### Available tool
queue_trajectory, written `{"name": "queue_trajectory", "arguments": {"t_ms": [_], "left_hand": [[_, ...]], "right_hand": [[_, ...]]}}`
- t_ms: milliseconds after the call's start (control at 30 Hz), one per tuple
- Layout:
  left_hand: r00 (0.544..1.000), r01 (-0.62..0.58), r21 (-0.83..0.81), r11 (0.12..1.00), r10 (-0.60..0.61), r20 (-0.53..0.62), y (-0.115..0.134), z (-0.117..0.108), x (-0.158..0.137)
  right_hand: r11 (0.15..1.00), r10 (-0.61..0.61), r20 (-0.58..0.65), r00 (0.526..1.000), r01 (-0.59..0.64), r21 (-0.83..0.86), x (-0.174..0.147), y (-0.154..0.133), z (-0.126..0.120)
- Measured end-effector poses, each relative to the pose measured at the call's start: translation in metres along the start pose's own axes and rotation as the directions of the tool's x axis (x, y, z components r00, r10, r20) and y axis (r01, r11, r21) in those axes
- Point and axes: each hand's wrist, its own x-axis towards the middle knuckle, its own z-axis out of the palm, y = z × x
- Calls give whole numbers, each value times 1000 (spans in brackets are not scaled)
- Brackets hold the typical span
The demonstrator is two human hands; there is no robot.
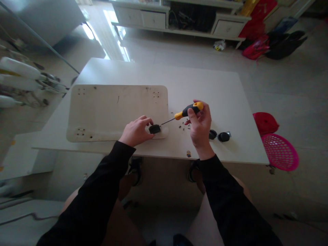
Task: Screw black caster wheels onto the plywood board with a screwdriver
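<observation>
**Screwdriver tip at a black caster on a pale board**

The left hand [135, 131] grasped a small black caster wheel [154, 128] at the near right corner of the flat pale wooden board [115, 111]. The right hand [200, 124] was clenched around the yellow-and-black handled screwdriver [184, 112], its tip at the caster. Small dark screws [182, 125] (scattered) and two more black casters [219, 136] lay on the white table [230, 102].

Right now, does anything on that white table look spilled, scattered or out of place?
Yes. Small dark screws lie scattered loose on the white table, just left of the right hand holding the yellow-and-black screwdriver. Two black caster wheels sit loose near the front edge. The pale wooden board shows scuffs and dirty marks.
</observation>
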Motion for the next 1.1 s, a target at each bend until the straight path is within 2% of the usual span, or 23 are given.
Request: {"name": "queue_trajectory", "arguments": {"t_ms": [167,500,833,1100], "left_hand": [[1000,-2,0,1000,2,3,-2,1,0],[1000,-12,22,1000,12,1,-4,1,-1],[1000,-21,14,1000,21,19,-2,1,-1],[998,-48,12,999,48,49,-2,2,-2]], "right_hand": [[999,-26,77,997,28,-23,-4,0,3],[999,-18,116,993,22,-30,-6,3,7],[993,-52,239,970,77,-95,-8,2,7],[984,-87,245,966,122,-130,-8,3,7]]}}
